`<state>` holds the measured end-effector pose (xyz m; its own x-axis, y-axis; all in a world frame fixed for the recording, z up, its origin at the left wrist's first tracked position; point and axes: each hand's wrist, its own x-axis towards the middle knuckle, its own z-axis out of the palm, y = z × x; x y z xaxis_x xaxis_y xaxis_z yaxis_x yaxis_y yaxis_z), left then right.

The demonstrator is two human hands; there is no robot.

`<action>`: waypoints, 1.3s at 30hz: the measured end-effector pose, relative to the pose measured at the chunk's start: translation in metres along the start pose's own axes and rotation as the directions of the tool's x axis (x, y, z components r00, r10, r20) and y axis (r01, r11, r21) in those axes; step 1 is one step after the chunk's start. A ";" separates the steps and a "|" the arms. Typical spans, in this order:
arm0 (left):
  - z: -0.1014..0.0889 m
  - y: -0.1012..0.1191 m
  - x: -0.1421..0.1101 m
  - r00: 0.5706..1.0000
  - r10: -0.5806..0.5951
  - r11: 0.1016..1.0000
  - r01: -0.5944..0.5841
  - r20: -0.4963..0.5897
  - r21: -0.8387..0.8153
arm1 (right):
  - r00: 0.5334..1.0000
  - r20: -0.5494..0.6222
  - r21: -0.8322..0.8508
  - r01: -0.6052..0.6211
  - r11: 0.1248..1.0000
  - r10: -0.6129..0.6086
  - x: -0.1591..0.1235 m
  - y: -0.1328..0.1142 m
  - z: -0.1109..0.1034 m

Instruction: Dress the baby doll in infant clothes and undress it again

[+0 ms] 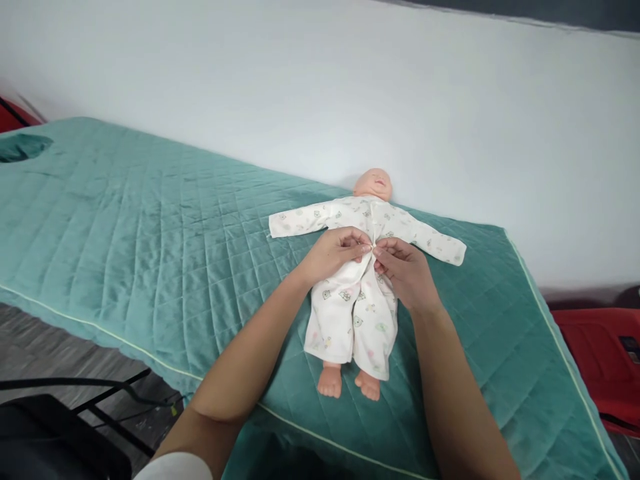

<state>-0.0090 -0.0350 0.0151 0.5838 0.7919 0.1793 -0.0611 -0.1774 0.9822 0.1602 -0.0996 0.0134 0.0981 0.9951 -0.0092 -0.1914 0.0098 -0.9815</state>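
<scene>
A baby doll (373, 185) lies on its back, dressed in a white printed pajama top (351, 211) and matching pajama pants (333, 320). Its sleeves spread out to both sides and its bare feet show below the pant legs. Over the doll's belly, my left hand (343, 250) pinches the front edge of the top. My right hand (400, 263) pinches the opposite edge right beside it, the fingertips of both hands almost touching. Whatever small fastening may sit between the fingertips is too small to make out.
The doll rests on a padded table with a green quilted cover (150, 233). A white wall (310, 87) stands directly behind. Red objects (600, 353) are at the right and far left. At the lower left is a black object (55, 440) on the grey floor.
</scene>
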 end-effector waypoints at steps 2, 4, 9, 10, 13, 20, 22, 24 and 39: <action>0.000 0.000 0.000 1.000 -0.010 1.000 0.010 -0.014 0.006 | 1.000 0.013 0.005 0.005 1.000 -0.005 0.000 0.001 -0.002; 0.001 -0.001 0.000 0.999 -0.022 1.000 0.022 -0.030 0.002 | 0.999 0.042 0.010 0.019 1.000 -0.019 0.000 0.001 -0.004; 0.003 0.001 0.000 0.994 -0.063 0.998 0.061 -0.085 -0.035 | 0.996 0.072 -0.016 0.051 0.999 -0.049 -0.001 0.001 -0.002; 0.004 0.002 0.000 0.993 -0.072 0.997 0.069 -0.091 -0.035 | 0.997 0.060 -0.024 0.052 0.998 -0.051 -0.001 0.000 -0.001; 0.003 0.003 0.000 0.992 -0.086 0.996 0.084 -0.097 -0.020 | 0.999 0.011 -0.056 0.052 0.997 -0.051 -0.002 -0.001 0.003; -0.004 -0.005 0.001 0.994 -0.091 0.996 0.090 -0.066 -0.019 | 0.996 -0.061 -0.174 0.048 0.984 -0.059 -0.003 0.001 0.010; -0.005 -0.004 0.001 0.994 -0.090 0.996 0.089 -0.057 -0.019 | 0.994 -0.082 -0.229 0.049 0.972 -0.070 -0.003 0.003 0.011; -0.005 -0.003 0.000 0.994 -0.091 0.996 0.091 -0.056 -0.007 | 0.992 -0.099 -0.275 0.044 0.960 -0.074 -0.004 0.004 0.013; 0.000 -0.002 -0.001 0.988 -0.117 0.982 0.101 -0.095 -0.157 | 0.992 -0.097 -0.381 0.033 0.924 -0.075 -0.007 0.004 0.018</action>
<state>-0.0094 -0.0353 0.0128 0.5070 0.8593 0.0672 -0.1282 -0.0019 0.9917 0.1410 -0.1043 0.0125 0.2066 0.9773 0.0463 0.1983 0.0045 -0.9801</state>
